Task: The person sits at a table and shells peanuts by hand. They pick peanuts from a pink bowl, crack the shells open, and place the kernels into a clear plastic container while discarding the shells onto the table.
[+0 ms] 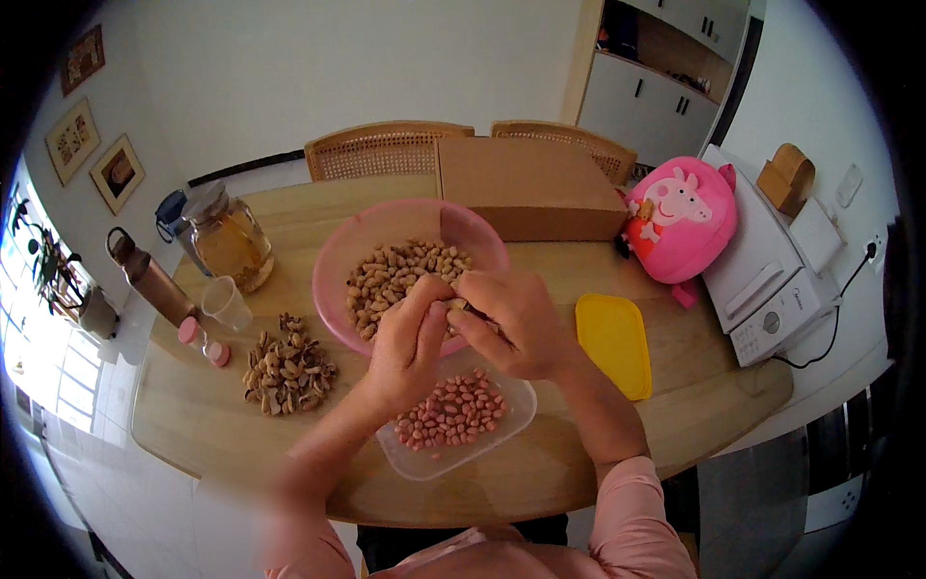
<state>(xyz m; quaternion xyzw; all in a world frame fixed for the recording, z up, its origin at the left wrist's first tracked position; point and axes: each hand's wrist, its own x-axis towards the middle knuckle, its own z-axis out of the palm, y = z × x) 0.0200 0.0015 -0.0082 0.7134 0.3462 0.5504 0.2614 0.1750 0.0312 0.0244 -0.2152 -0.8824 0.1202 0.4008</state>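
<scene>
My left hand [407, 344] and my right hand [519, 324] meet over the near rim of a pink plastic basin [336, 246]. Between their fingertips they grip a peanut in its shell [457, 305], mostly covered by the fingers. Unshelled peanuts [391, 279] lie in the basin. Just below my hands, a clear plastic container [412, 463] holds shelled peanut kernels [459, 412] with reddish skins; my left wrist overlaps its far left corner. A heap of broken peanut shells [289, 373] rests on the wooden table [550, 463], left of my left forearm.
Behind the basin lies a cardboard box [532, 184]. Rightward are a yellow lid [613, 347], a pink plush backpack [684, 224] and a white Midea microwave [767, 289]. On the left stand a glass jar of amber liquid [230, 242], a bottle [152, 279] and a plastic cup [226, 304].
</scene>
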